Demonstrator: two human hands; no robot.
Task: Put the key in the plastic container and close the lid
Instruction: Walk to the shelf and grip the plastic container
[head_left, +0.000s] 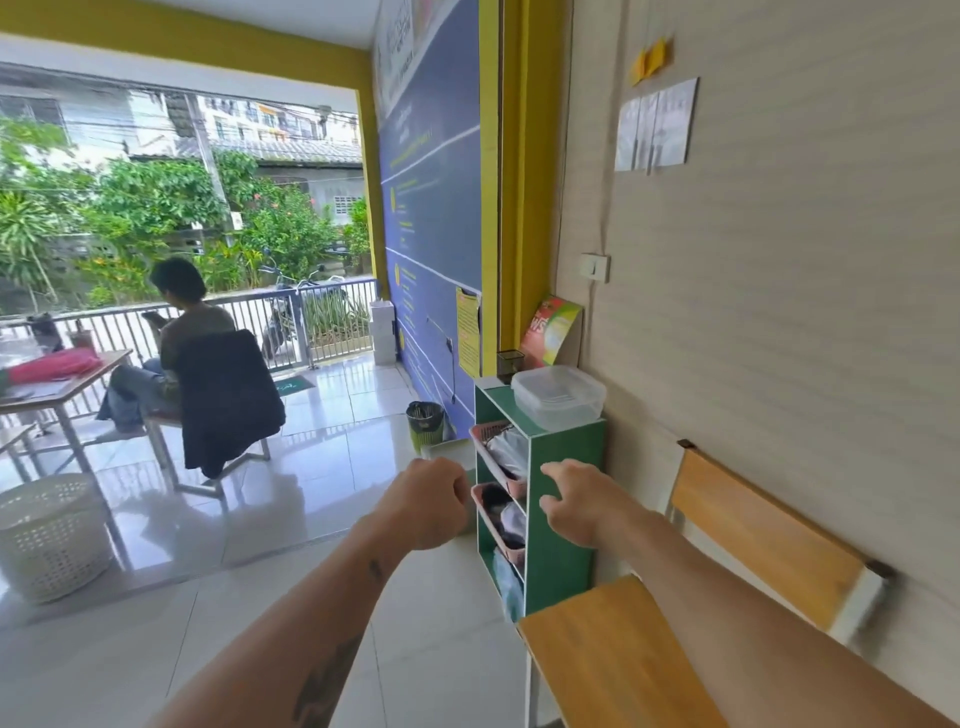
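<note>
i am reaching both arms toward the container (558, 396), lid on, sitting atop the green shelf (563, 509) ahead and above my hands. my right hand (579, 501), fingers loosely spread and empty, is nearer it. my left hand (431, 501) is curled in a fist; i cannot tell whether the key is inside. the container's long side is running toward the wall.

A plastic container (558, 395) sits on top of a shelf unit (563, 519) against the right wall. Baskets (498, 457) lie in the shelves below. A chair (691, 613) stands near, right of the unit. A waste bin (425, 422) stands on the floor to its left. Far left, a seated person (182, 332) is at a worktop (62, 384).
</note>
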